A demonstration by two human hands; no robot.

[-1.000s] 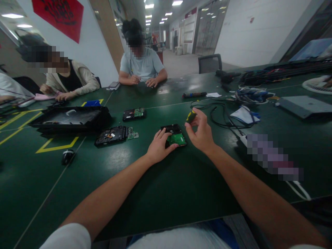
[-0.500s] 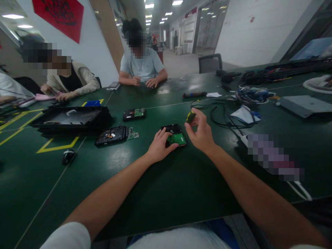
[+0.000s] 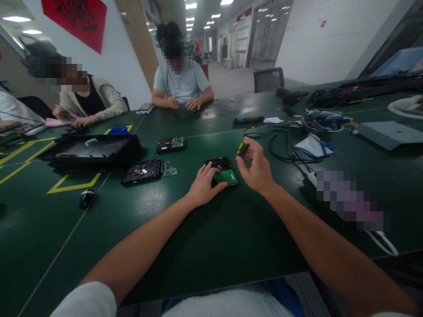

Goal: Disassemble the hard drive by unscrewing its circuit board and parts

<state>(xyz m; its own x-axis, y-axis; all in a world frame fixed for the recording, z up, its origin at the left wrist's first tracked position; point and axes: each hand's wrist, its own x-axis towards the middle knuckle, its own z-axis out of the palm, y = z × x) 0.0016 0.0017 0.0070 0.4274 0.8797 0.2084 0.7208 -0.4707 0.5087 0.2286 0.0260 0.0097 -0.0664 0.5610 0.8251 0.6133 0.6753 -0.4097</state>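
Note:
A hard drive [image 3: 221, 164] with a green circuit board [image 3: 228, 177] lies on the table in front of me. My left hand [image 3: 204, 185] holds it down from the left, fingers and thumb spanning its side. To the right of the drive, my right hand [image 3: 256, 166] is closed round the yellow and black handle of a screwdriver [image 3: 243, 148]. I cannot make out the screwdriver's shaft or whether its tip meets the drive. Another hard drive [image 3: 142, 172] lies to the left, a loose circuit board [image 3: 169, 169] at its end. Beyond that sits one more hard drive [image 3: 171, 144].
A black tray [image 3: 95, 149] and a computer mouse [image 3: 87, 199] are on the left. Cables [image 3: 280, 136], a grey metal box [image 3: 390, 135] and a blurred-out object [image 3: 350, 198] lie on the right. Two people [image 3: 181, 83] [image 3: 95, 97] work across the table.
Hardly anything differs. Both hands, the drive and the screwdriver keep their places; the view has shifted very slightly.

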